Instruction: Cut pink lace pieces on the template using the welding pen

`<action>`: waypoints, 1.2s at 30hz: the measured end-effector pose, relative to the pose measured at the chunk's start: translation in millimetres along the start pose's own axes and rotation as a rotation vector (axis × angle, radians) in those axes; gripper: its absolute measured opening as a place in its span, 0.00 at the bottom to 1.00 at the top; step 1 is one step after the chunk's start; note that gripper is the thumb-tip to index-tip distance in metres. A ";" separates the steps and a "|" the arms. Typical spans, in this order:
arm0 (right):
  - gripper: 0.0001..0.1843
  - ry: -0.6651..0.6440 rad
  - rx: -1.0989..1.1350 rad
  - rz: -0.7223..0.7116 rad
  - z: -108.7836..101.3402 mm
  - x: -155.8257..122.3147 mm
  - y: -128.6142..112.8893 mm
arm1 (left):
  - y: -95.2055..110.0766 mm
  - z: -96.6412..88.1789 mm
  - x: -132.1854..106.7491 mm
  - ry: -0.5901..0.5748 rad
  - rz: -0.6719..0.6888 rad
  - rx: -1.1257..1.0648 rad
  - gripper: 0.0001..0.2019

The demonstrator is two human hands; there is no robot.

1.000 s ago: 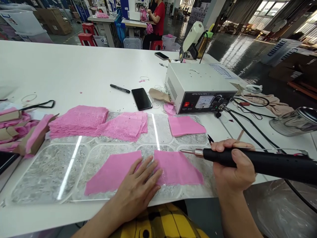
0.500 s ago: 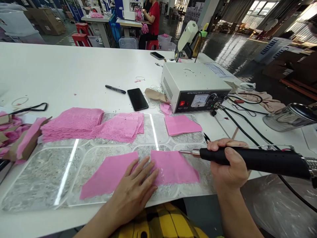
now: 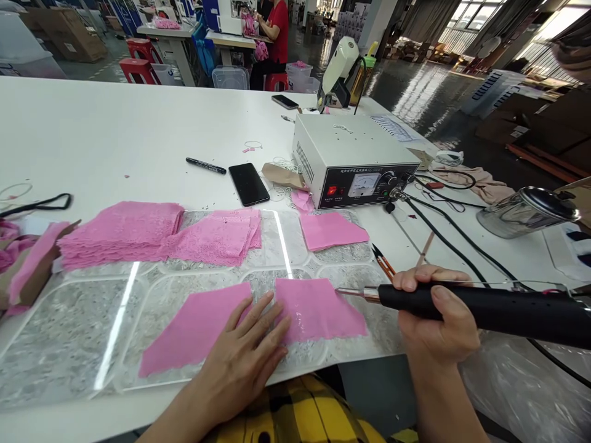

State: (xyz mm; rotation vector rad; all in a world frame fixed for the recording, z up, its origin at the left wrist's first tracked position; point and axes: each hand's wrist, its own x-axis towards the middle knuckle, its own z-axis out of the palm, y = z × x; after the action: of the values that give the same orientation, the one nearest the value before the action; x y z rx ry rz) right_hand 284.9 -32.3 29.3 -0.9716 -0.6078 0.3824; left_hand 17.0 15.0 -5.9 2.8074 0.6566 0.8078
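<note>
My left hand lies flat, fingers stretched, over the inner edges of two pink fabric pieces. The left fabric piece has a slanted outer side, and so does the right fabric piece. In my right hand is a black-handled ultrasonic welding gun, held level with its thin metal tip pointing left. The tip is at the upper right edge of the right piece; whether it touches cannot be made out. Under the fabric is a clear patterned mat. Another pink piece lies farther back.
Stacked pink lace pieces lie at the back left of the mat. Behind are a phone, a pen and the grey control box. Black cables run from it past a glass jar. A person in red sits beyond.
The camera view has shifted slightly. My right hand and the welding gun have moved a little to the right relative to the fabric, while my left hand stays pressed in place.
</note>
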 end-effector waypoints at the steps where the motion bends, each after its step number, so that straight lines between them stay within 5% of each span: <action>1: 0.05 -0.010 -0.004 -0.007 -0.5 0.2 0.7 | -0.1 0.1 -0.2 -0.002 0.001 0.003 0.15; 16: 0.06 0.071 0.002 0.015 -14.8 1.6 -12.2 | -2.4 -0.1 -0.6 -0.005 0.056 0.007 0.15; 28: 0.04 -0.011 -0.023 -0.007 -21.4 -4.5 -10.5 | -5.3 -3.1 0.5 -0.057 0.109 0.046 0.17; 36: 0.05 0.048 0.025 0.012 -32.2 -2.5 -18.7 | -2.5 -1.0 1.8 0.007 0.058 -0.038 0.15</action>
State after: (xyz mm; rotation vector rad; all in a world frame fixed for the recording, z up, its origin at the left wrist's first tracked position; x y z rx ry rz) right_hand 304.1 -64.2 31.0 -0.9579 -0.5524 0.3759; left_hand 16.9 18.0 -4.9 2.8026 0.5568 0.8310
